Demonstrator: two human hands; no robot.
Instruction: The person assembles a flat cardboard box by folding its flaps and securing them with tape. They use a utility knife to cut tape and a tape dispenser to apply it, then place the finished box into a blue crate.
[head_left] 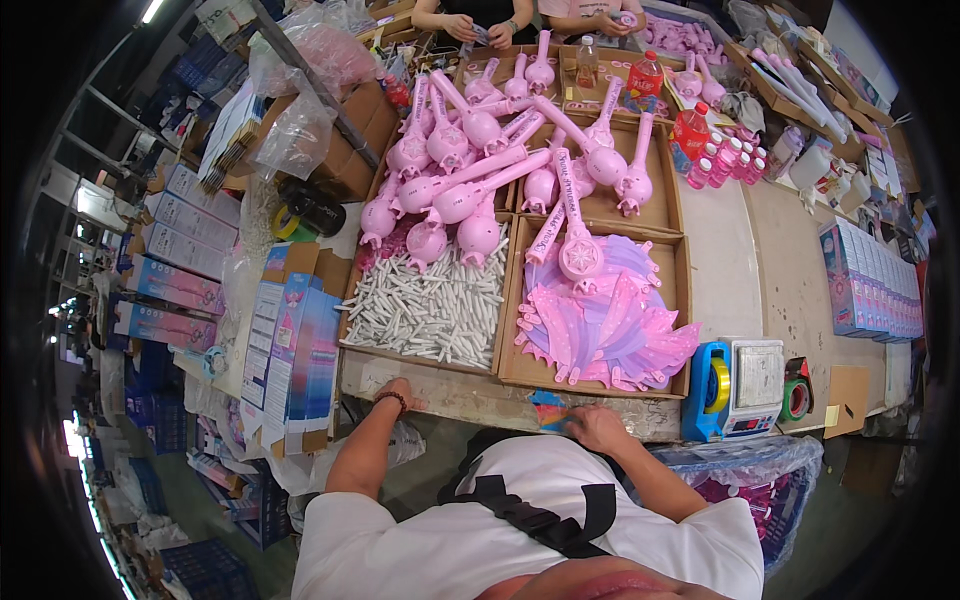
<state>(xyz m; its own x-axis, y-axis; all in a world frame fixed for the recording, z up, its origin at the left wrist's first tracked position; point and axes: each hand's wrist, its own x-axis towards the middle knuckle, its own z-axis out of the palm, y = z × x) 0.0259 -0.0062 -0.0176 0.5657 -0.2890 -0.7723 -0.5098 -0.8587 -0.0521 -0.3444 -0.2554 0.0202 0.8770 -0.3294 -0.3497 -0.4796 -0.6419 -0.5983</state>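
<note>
My left hand (396,390), a beaded bracelet at its wrist, rests on the front table edge below the tray of white sticks. It appears to hold nothing; its thumb sits apart from the foreshortened fingers. My right hand (597,428) lies at the same edge, fingers loosely stretched, beside a small blue and orange piece (547,404). Ahead is a cardboard tray (596,388) of pink and purple wing-shaped pieces (605,320). Left of it are many short white sticks (430,305). Pink wands with round heads (480,125) are piled across the farther trays.
A blue tape dispenser (709,392) and a scale (755,375) stand at right, near stacked boxes (870,280). Pink bottles (728,160) are farther back. Upright cartons (290,345) stand at left. A lined blue crate (800,475) sits below. Two people work across the table.
</note>
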